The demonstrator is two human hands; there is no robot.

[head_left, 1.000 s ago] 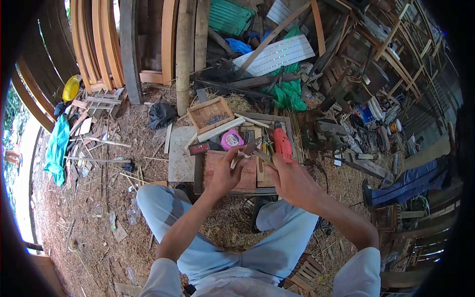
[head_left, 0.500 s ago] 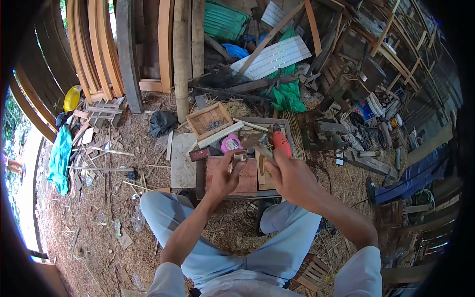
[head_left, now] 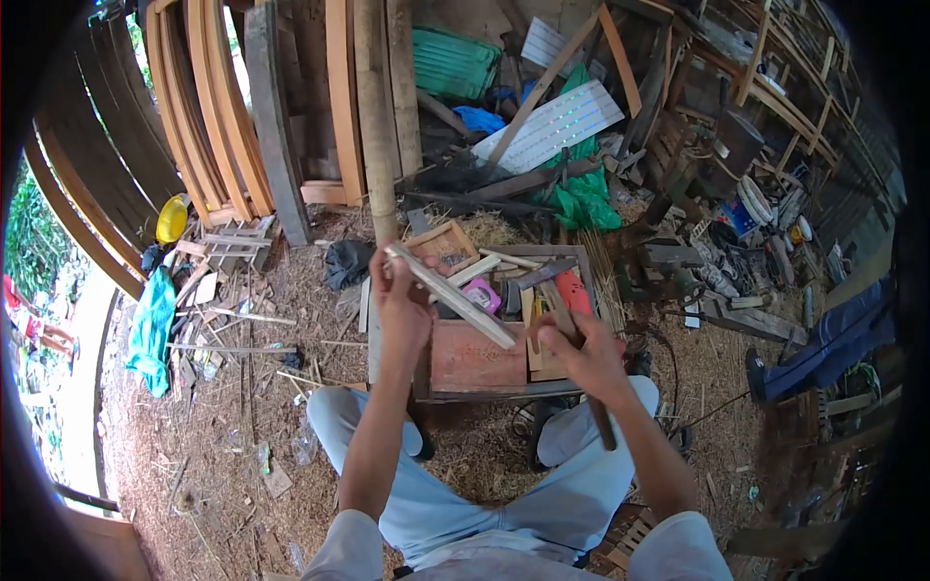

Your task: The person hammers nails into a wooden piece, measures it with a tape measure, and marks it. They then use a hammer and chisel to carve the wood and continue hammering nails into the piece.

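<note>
My left hand grips the upper end of a pale wooden strip, which slants down to the right above the low work table. In my right hand is a hammer held by its wooden handle, its metal head pointing up and away. Under the strip lie a reddish board and a pink tape measure. A red power tool rests beside the hammer, partly hidden. Behind the strip, a wooden tray holds small metal pieces, perhaps nails.
Curved timbers lean at the back left near a yellow helmet-like object. A green crate and a white perforated panel stand behind the table. Wood scraps and shavings cover the ground. Part of another person shows at the far left.
My left hand has risen and now holds the long strip over the table. The hammer has moved right and turned, its handle now pointing down toward my knee. The view has shifted slightly.
</note>
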